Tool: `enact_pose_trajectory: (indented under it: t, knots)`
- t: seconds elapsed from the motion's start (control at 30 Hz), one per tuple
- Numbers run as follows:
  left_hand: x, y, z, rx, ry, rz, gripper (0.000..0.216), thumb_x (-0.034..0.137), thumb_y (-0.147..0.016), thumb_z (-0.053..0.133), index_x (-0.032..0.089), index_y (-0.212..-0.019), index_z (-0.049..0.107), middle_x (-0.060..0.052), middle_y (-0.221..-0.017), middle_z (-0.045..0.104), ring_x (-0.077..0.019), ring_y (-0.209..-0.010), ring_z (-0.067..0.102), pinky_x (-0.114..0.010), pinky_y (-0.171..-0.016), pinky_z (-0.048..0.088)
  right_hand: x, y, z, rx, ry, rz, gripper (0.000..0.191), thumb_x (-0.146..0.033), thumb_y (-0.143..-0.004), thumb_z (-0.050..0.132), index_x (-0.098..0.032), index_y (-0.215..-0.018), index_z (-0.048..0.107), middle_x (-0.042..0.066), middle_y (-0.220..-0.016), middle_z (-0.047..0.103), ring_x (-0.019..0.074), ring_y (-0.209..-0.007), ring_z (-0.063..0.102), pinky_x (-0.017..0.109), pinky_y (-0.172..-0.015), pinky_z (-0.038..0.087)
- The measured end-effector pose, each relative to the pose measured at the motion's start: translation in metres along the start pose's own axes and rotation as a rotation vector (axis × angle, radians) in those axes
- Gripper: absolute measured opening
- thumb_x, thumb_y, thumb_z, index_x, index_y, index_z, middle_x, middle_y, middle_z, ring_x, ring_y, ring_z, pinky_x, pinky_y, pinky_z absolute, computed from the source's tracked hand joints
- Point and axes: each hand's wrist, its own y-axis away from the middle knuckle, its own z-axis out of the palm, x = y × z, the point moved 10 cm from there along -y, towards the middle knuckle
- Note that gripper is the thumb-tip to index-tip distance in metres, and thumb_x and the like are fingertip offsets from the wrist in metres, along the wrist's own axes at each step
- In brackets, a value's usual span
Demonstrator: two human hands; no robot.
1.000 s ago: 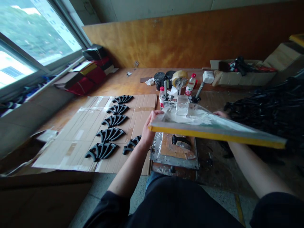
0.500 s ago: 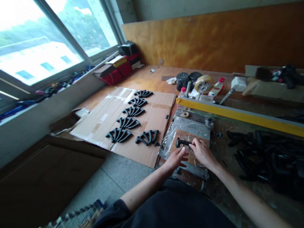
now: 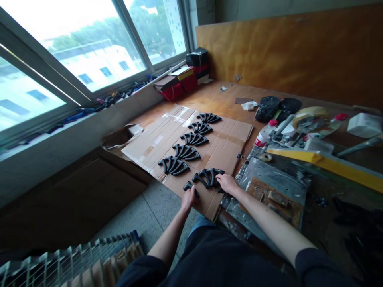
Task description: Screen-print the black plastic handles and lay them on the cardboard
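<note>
My left hand [image 3: 189, 198] is closed on a small black plastic part [image 3: 190, 186] at the near edge of a flattened cardboard sheet [image 3: 155, 139]. Just right of it, my right hand [image 3: 227, 183] rests with its fingers on the nearest fan-shaped black part [image 3: 208, 177]. Several more fan-shaped black parts [image 3: 187, 152] lie in a row running away across the cardboard. To the right sits a printing jig plate [image 3: 272, 187], with the yellow-edged screen frame [image 3: 326, 165] raised behind it.
Bottles, a tape roll [image 3: 309, 117] and black jars [image 3: 267, 107] stand at the back of the wooden floor. A pile of black parts [image 3: 359, 223] lies far right. A window ledge [image 3: 74, 127] runs along the left, with a brown box [image 3: 74, 195] below it.
The frame I held up one second ago is let go and stays raised. Both hands went down to the jig plate, then left onto the cardboard, the left one carrying a small black part.
</note>
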Motion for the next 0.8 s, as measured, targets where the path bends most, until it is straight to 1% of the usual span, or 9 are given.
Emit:
enact_pose_trajectory:
  t: [0.07,0.13,0.23,0.3,0.4,0.5,0.57,0.63,0.8]
  knots:
    - [-0.002,-0.009,0.004,-0.019,-0.026,0.005,0.044,0.054,-0.094,0.027,0.018,-0.087,0.051,-0.009,-0.064,0.068,-0.0235,-0.056,0.068,-0.031,-0.053,0.051,0.003,-0.014,0.005,-0.018,0.014,0.038,0.028,-0.035,-0.096,0.046,-0.025,-0.099,0.072,0.006,-0.099,0.07,0.0189,-0.094,0.064,0.026,-0.078,0.044]
    - [-0.001,-0.014,0.008,-0.034,-0.047,0.011,0.045,0.054,-0.094,0.026,0.019,-0.087,0.052,-0.009,-0.063,0.068,-0.0226,-0.056,0.068,-0.03,-0.053,0.051,0.007,-0.022,0.006,-0.02,0.036,0.087,0.036,-0.043,-0.096,0.043,-0.021,-0.093,0.072,0.01,-0.097,0.07,0.021,-0.093,0.064,0.028,-0.077,0.044]
    - [0.0,-0.016,0.011,-0.045,-0.07,0.018,0.048,0.056,-0.094,0.024,0.018,-0.088,0.053,-0.009,-0.065,0.07,-0.0215,-0.056,0.068,-0.029,-0.054,0.051,0.011,-0.026,0.003,-0.001,0.071,0.14,0.047,-0.056,-0.092,0.045,-0.017,-0.093,0.071,0.015,-0.1,0.068,0.0245,-0.095,0.064,0.031,-0.078,0.045]
    - [0.0,-0.017,0.011,-0.047,-0.081,0.024,0.05,0.058,-0.094,0.024,0.018,-0.089,0.053,-0.01,-0.066,0.071,-0.0215,-0.056,0.068,-0.029,-0.055,0.051,0.009,-0.026,0.004,0.005,0.083,0.154,0.048,-0.06,-0.086,0.051,-0.017,-0.097,0.07,0.015,-0.102,0.066,0.0254,-0.093,0.064,0.032,-0.077,0.046]
    - [-0.001,-0.018,0.009,-0.048,-0.094,0.028,0.05,0.058,-0.094,0.024,0.019,-0.089,0.054,-0.01,-0.065,0.071,-0.0214,-0.057,0.069,-0.03,-0.058,0.051,0.007,-0.027,0.011,-0.016,0.062,0.197,0.04,-0.053,-0.082,0.057,-0.019,-0.098,0.069,0.012,-0.102,0.065,0.0241,-0.091,0.064,0.031,-0.075,0.047]
    - [-0.001,-0.017,0.008,-0.04,-0.104,0.027,0.051,0.058,-0.094,0.024,0.019,-0.088,0.055,-0.009,-0.065,0.072,-0.0216,-0.06,0.07,-0.03,-0.062,0.052,0.01,-0.032,0.008,0.004,0.051,0.238,0.032,-0.044,-0.083,0.055,-0.019,-0.097,0.069,0.011,-0.101,0.065,0.0237,-0.093,0.064,0.031,-0.077,0.047]
    - [0.0,-0.015,0.008,-0.03,-0.112,0.028,0.052,0.058,-0.094,0.023,0.018,-0.089,0.055,-0.01,-0.066,0.072,-0.022,-0.062,0.071,-0.031,-0.064,0.052,0.014,-0.036,0.001,0.042,0.069,0.256,0.033,-0.042,-0.083,0.053,-0.018,-0.099,0.069,0.013,-0.102,0.065,0.0249,-0.095,0.064,0.033,-0.079,0.048]
    - [0.002,-0.013,0.009,-0.023,-0.125,0.032,0.052,0.057,-0.094,0.023,0.018,-0.089,0.056,-0.01,-0.067,0.072,-0.0224,-0.063,0.071,-0.031,-0.065,0.052,0.014,-0.041,-0.002,0.049,0.082,0.263,0.035,-0.04,-0.083,0.052,-0.016,-0.102,0.069,0.015,-0.104,0.065,0.0265,-0.096,0.064,0.035,-0.079,0.048]
    - [0.012,-0.015,0.011,-0.029,-0.196,0.041,0.053,0.054,-0.094,0.024,0.017,-0.083,0.06,-0.011,-0.067,0.072,-0.0224,-0.064,0.071,-0.031,-0.066,0.052,-0.001,-0.049,0.005,0.002,0.052,0.245,0.036,-0.039,-0.08,0.056,-0.014,-0.104,0.069,0.018,-0.108,0.066,0.0288,-0.098,0.065,0.036,-0.08,0.048]
